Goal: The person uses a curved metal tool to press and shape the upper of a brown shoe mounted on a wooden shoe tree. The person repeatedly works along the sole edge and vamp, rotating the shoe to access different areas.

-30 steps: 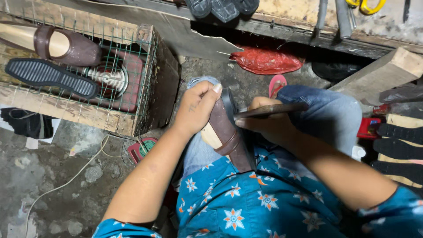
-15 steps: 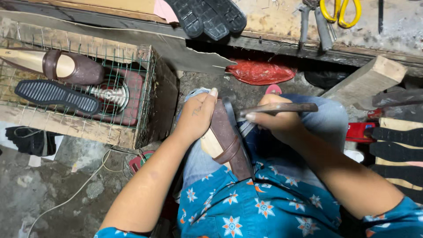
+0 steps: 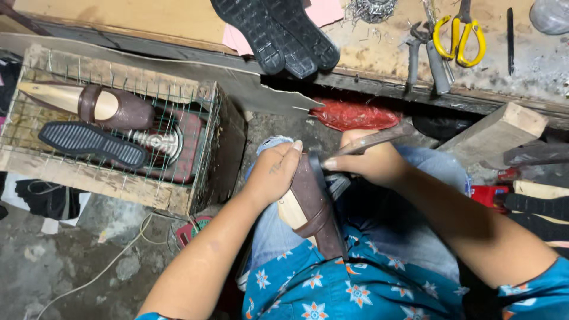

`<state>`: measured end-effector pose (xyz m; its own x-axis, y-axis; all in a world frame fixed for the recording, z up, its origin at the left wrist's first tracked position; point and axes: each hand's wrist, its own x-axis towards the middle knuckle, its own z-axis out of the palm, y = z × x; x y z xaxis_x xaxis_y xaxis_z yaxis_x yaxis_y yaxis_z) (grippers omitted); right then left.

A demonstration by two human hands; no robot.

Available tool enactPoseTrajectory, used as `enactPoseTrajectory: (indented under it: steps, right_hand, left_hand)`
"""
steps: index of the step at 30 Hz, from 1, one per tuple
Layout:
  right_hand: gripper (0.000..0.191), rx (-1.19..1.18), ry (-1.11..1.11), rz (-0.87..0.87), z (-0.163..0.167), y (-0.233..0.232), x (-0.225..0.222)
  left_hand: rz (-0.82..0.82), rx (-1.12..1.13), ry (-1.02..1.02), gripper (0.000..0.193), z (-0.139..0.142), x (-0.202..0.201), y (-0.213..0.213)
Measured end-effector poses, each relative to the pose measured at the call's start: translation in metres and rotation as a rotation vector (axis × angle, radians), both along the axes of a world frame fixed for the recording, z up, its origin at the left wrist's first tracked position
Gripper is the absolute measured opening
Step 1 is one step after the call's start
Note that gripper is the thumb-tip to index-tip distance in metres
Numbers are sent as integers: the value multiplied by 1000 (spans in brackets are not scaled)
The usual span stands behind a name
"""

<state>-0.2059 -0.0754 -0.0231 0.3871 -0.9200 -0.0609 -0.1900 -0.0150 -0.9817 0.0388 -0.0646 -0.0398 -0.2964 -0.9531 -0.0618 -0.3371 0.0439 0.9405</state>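
Note:
A brown shoe on a pale wooden last [image 3: 309,208] rests on my lap, toe pointing away. My left hand [image 3: 274,173] grips its left side near the toe. Just to the right, my right hand [image 3: 368,163] is closed around a metal tool with a long handle [image 3: 385,136], its working end pressed against the shoe's sole edge. Part of the shoe is hidden under both hands.
A wire-mesh wooden box [image 3: 124,184] at left carries another lasted brown shoe [image 3: 101,105] and a black sole [image 3: 92,143]. The workbench [image 3: 379,53] ahead holds two black soles [image 3: 278,35], yellow scissors [image 3: 459,37] and pliers [image 3: 427,56]. A red bag [image 3: 355,114] lies below; wooden block [image 3: 498,133] at right.
The view has shifted, showing more of the workbench. Both hands keep their hold on the shoe and tool; the tool's handle has tilted slightly upward.

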Motion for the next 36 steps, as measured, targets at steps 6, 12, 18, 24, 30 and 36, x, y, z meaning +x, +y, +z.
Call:
enactPoseTrajectory:
  steps: [6, 12, 18, 24, 30, 36]
  right_hand:
    - [29, 318, -263, -125, -12, 4, 27]
    - [27, 181, -93, -97, 37, -1, 19]
    - [18, 69, -596, -71, 92, 40, 26]
    - [19, 263, -875, -101, 54, 80, 38]
    - [20, 148, -913, -90, 31, 101, 38]
    - [16, 55, -672, -86, 40, 98, 36]
  left_hand:
    - [19, 48, 62, 43, -12, 3, 5]
    - [147, -77, 57, 38, 50, -3, 3]
    - [184, -637, -124, 20, 152, 13, 37]
    - [194, -789, -182, 13, 162, 7, 61]
    - [241, -756, -173, 12, 141, 7, 72]
    - [221, -735, -157, 8, 144, 8, 71]
